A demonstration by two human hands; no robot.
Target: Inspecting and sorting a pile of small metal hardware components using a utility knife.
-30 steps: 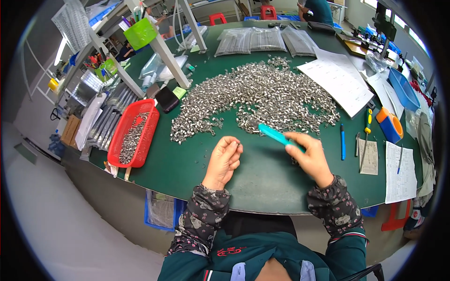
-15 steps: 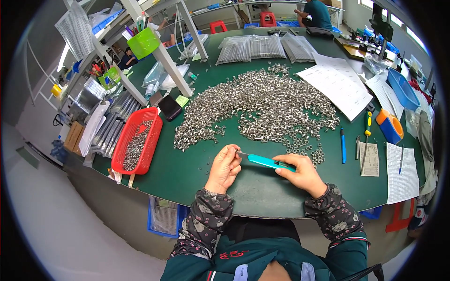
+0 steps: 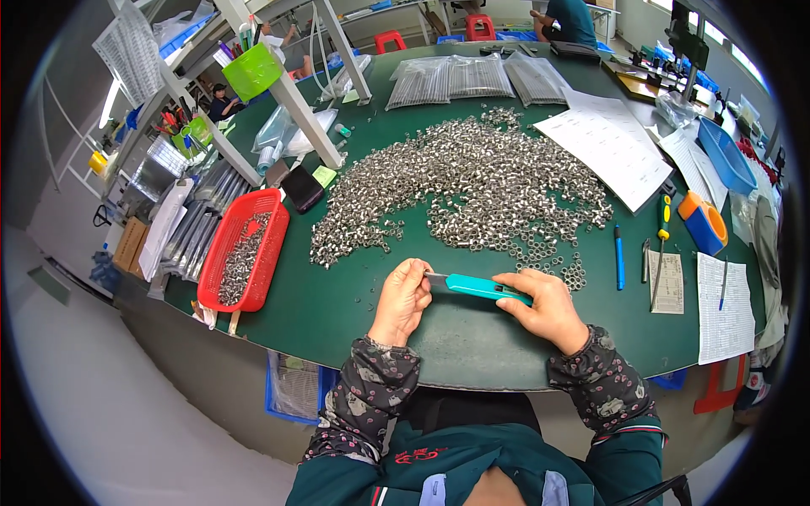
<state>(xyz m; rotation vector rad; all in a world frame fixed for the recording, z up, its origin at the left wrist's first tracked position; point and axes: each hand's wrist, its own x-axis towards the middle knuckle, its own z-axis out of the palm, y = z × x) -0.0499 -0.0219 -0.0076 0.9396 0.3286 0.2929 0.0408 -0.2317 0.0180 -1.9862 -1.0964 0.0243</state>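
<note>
My right hand [image 3: 544, 308] is closed round a teal utility knife [image 3: 477, 287], its blade out and pointing left. The blade's tip meets the pinched fingertips of my left hand [image 3: 401, 302]. Between those fingers sits something small, largely hidden, perhaps one of the metal rings. Beyond both hands spreads a wide heap of small silvery metal rings [image 3: 481, 181], with a looser patch trailing toward my right hand. At the left, a red plastic basket [image 3: 274, 240] holds more small metal pieces.
A blue pen [image 3: 618, 257], a yellow-handled screwdriver [image 3: 664, 219] and an orange-and-blue tape dispenser [image 3: 702, 223] lie at the right, near paper sheets [image 3: 603, 152]. Bagged rods [image 3: 451, 80] lie at the back. A shelf leg [image 3: 304, 118] stands on the left. Other people sit farther off.
The knife blade has turned slightly, and its flat side shows more at my left fingertips. Both hands stay in nearly the same place; the view has shifted a little.
</note>
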